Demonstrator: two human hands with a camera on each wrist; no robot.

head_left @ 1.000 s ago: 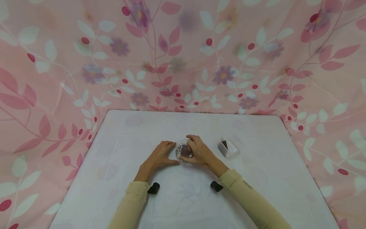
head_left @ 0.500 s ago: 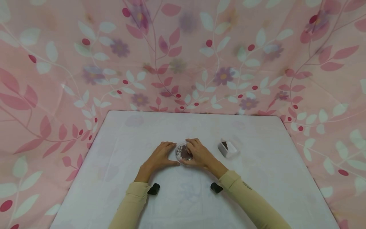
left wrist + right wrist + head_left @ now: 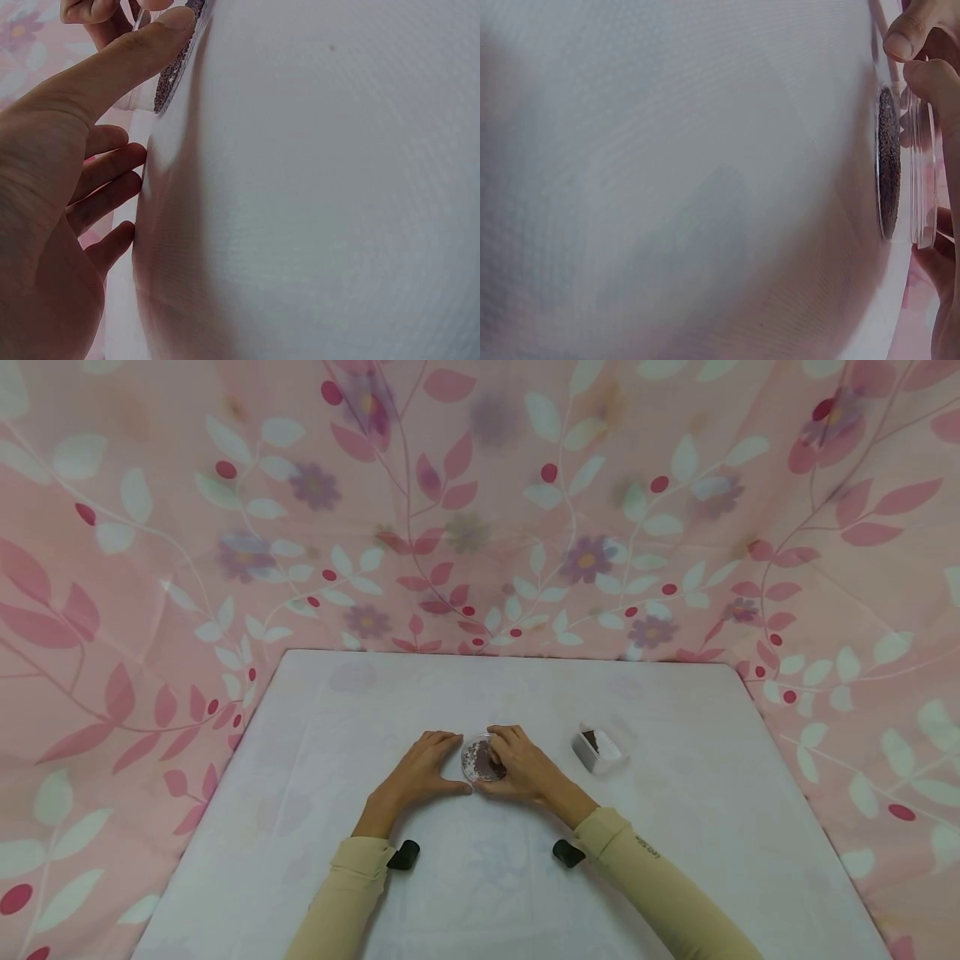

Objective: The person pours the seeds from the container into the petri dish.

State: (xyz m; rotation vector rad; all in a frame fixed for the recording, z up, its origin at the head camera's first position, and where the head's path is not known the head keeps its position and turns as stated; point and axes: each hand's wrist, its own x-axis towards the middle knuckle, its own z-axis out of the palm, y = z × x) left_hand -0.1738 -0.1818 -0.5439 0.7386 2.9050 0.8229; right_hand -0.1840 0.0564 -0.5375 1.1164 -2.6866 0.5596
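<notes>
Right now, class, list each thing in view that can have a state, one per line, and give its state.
Round clear dish: flat on the table, holds dark grains; a clear lid sits on or just above it, exact fit unclear.
White box: open, dark contents showing.
Left hand: fingers spread on the table, thumb touching the dish edge.
Right hand: fingers curled over the dish's lid.
Table: covered by a white cloth.
</notes>
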